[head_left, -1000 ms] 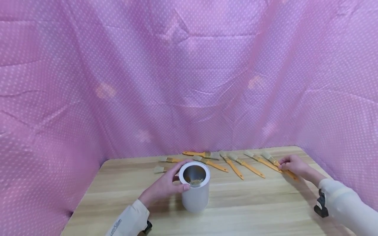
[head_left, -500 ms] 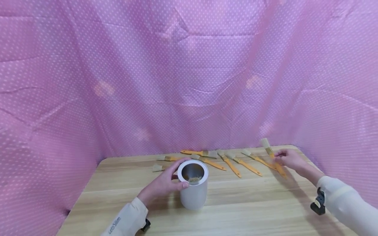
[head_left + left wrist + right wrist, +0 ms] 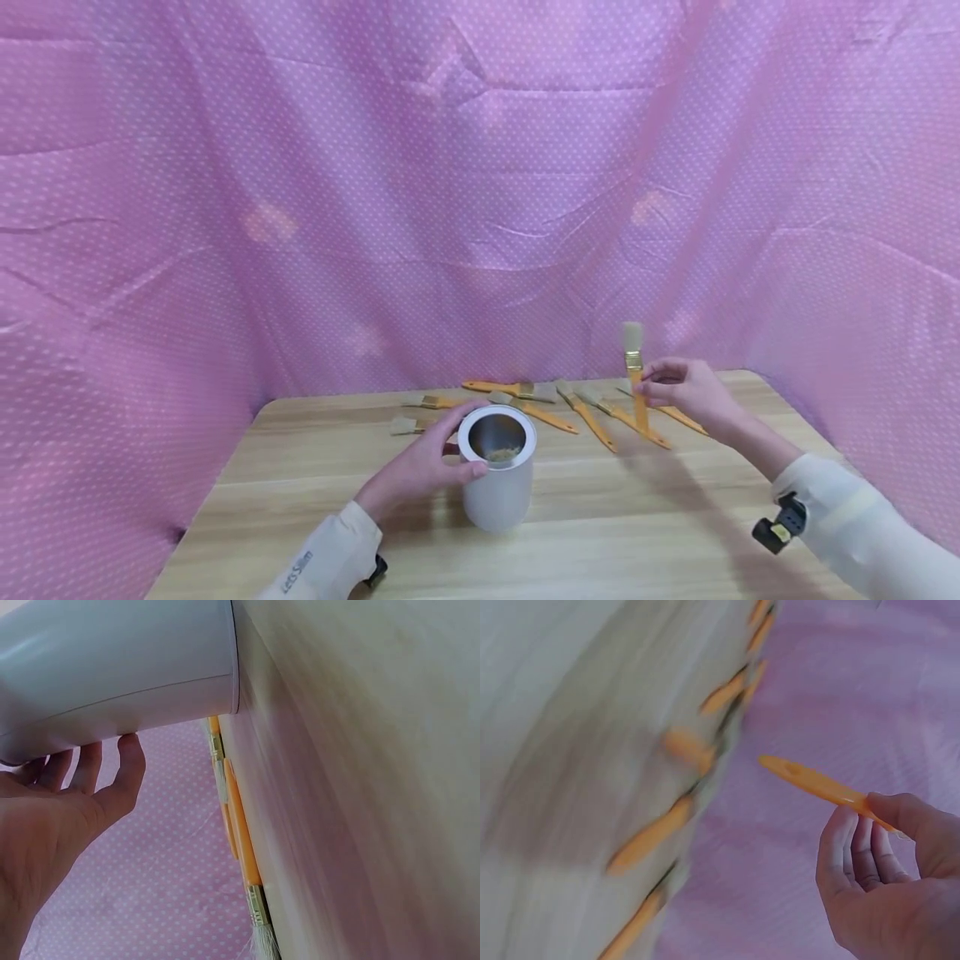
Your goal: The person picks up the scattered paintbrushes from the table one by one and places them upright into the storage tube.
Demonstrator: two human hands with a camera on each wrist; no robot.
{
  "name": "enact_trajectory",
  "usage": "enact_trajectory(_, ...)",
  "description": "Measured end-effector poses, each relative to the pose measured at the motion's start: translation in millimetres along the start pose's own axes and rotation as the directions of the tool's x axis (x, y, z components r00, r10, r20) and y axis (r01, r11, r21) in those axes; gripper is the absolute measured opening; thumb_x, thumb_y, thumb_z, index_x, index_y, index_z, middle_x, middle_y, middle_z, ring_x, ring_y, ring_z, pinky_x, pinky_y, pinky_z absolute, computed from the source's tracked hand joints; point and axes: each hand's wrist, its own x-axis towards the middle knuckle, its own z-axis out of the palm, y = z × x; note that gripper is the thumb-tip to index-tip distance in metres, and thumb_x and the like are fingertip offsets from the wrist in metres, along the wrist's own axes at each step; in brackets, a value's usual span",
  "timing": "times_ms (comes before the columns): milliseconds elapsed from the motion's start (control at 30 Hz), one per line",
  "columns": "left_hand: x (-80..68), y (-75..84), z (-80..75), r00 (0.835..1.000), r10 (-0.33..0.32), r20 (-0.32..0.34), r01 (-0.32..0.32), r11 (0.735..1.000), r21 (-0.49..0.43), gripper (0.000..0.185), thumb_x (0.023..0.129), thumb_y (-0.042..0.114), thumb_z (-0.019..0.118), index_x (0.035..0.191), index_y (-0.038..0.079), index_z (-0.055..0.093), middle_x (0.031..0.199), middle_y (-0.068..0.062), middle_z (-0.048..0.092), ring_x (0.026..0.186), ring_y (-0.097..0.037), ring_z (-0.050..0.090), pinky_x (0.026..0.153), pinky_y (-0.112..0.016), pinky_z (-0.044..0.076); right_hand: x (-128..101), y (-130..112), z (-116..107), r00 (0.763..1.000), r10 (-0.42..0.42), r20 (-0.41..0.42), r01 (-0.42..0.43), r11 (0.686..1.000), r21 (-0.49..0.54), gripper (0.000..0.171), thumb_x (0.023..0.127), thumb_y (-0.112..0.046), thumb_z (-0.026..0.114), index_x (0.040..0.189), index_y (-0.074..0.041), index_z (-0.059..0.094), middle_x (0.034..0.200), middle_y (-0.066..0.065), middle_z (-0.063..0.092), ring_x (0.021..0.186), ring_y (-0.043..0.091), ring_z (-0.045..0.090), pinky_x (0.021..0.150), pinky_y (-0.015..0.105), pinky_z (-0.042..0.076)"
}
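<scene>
A white cylindrical canister [image 3: 498, 483] stands on the wooden table [image 3: 600, 533], open at the top with some bristles inside. My left hand [image 3: 420, 468] grips its side near the rim; the left wrist view shows the left hand's fingers [image 3: 112, 761] curled against the white wall [image 3: 120, 667]. My right hand [image 3: 686, 390] pinches an orange-handled paintbrush [image 3: 636, 379] upright above the table, bristles up. In the right wrist view the brush handle [image 3: 817, 784] sticks out from the right hand's thumb and fingers [image 3: 885, 847].
Several orange-handled brushes [image 3: 592, 412] lie in a row along the table's far edge, some behind the canister [image 3: 420, 407]. Pink dotted cloth [image 3: 480, 208] walls in the table at the back and both sides. Bare wood lies in front of the canister.
My right hand has lifted one brush off the table at the far right, turned it upright, and carried it leftward. The left hand stays on the canister.
</scene>
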Motion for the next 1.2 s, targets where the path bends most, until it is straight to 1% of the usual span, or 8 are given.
enact_trajectory(133, 1.2, 1.9, 2.3, 1.000, 0.012, -0.018, -0.011, 0.999, 0.031, 0.080, 0.090, 0.036, 0.079, 0.156, 0.040, 0.033, 0.146, 0.008, 0.045, 0.125, -0.025, 0.053, 0.098, -0.047, 0.048, 3, -22, 27, 0.998, -0.050, 0.021, 0.049, 0.998, 0.050, 0.037, 0.091, -0.014, 0.079, 0.112, 0.012, 0.062, 0.106, 0.021, 0.071, 0.093, 0.031, 0.071, 0.087, 0.045, 0.058)
enact_trajectory(333, 7.0, 3.3, 8.4, 0.995, 0.028, -0.097, -0.020, 0.996, 0.085, 0.081, 0.089, 0.041, 0.080, 0.156, 0.034, 0.035, 0.145, 0.009, 0.046, 0.130, -0.017, 0.048, 0.102, -0.045, 0.046, 6, -55, 60, 0.992, -0.124, 0.015, 0.122, 0.987, 0.101, 0.036, 0.091, -0.019, 0.080, 0.113, 0.005, 0.066, 0.106, 0.018, 0.072, 0.095, 0.036, 0.071, 0.090, 0.040, 0.057)
enact_trajectory(533, 9.6, 5.6, 15.4, 0.985, -0.009, -0.171, 0.019, 0.998, 0.055, 0.082, 0.087, 0.041, 0.082, 0.155, 0.029, 0.038, 0.143, 0.008, 0.047, 0.130, -0.015, 0.046, 0.103, -0.045, 0.046, 11, -76, 91, 0.981, -0.193, 0.014, 0.186, 0.960, 0.208, 0.036, 0.090, -0.017, 0.081, 0.116, 0.004, 0.067, 0.111, 0.018, 0.071, 0.101, 0.038, 0.069, 0.094, 0.042, 0.054)
enact_trajectory(667, 10.2, 6.4, 18.5, 0.977, -0.039, -0.209, 0.047, 0.998, 0.035, 0.083, 0.086, 0.043, 0.083, 0.154, 0.030, 0.038, 0.144, 0.008, 0.046, 0.132, -0.016, 0.044, 0.104, -0.046, 0.045, 17, -77, 110, 0.972, -0.232, 0.017, 0.225, 0.957, 0.185, 0.032, 0.089, -0.019, 0.082, 0.114, -0.001, 0.071, 0.109, 0.014, 0.073, 0.102, 0.036, 0.069, 0.092, 0.042, 0.055)
enact_trajectory(833, 9.7, 7.0, 20.0, 0.972, -0.073, -0.225, 0.084, 0.996, 0.038, 0.087, 0.085, 0.047, 0.082, 0.156, 0.029, 0.036, 0.145, 0.009, 0.044, 0.134, -0.017, 0.042, 0.105, -0.047, 0.045, 18, -68, 126, 0.973, -0.226, 0.043, 0.217, 0.963, 0.160, 0.027, 0.088, -0.019, 0.083, 0.110, -0.005, 0.074, 0.105, 0.011, 0.074, 0.098, 0.033, 0.070, 0.088, 0.043, 0.057)
enact_trajectory(967, 9.1, 8.3, 19.9, 0.971, -0.067, -0.228, 0.079, 0.996, 0.041, 0.087, 0.085, 0.047, 0.082, 0.156, 0.030, 0.035, 0.146, 0.008, 0.044, 0.134, -0.017, 0.043, 0.105, -0.048, 0.045, 17, -58, 133, 0.971, -0.224, 0.084, 0.209, 0.965, 0.157, 0.025, 0.088, -0.017, 0.083, 0.107, -0.005, 0.073, 0.103, 0.012, 0.074, 0.095, 0.032, 0.070, 0.086, 0.043, 0.058)
enact_trajectory(1100, 8.3, 9.6, 19.4, 0.970, -0.072, -0.230, 0.081, 0.996, 0.033, 0.087, 0.084, 0.047, 0.083, 0.155, 0.032, 0.035, 0.146, 0.008, 0.044, 0.133, -0.017, 0.045, 0.105, -0.048, 0.045, 17, -50, 136, 0.960, -0.255, 0.115, 0.243, 0.964, 0.106, 0.023, 0.089, -0.016, 0.082, 0.107, -0.006, 0.072, 0.102, 0.011, 0.074, 0.093, 0.030, 0.070, 0.082, 0.036, 0.059)
enact_trajectory(1200, 7.6, 9.9, 18.6, 0.969, -0.077, -0.236, 0.086, 0.996, 0.027, 0.087, 0.083, 0.047, 0.084, 0.155, 0.032, 0.036, 0.145, 0.007, 0.045, 0.133, -0.018, 0.045, 0.105, -0.047, 0.045, 18, -46, 137, 0.951, -0.279, 0.134, 0.267, 0.958, 0.102, 0.021, 0.090, -0.012, 0.080, 0.108, -0.004, 0.072, 0.102, 0.012, 0.073, 0.094, 0.030, 0.070, 0.081, 0.034, 0.059)
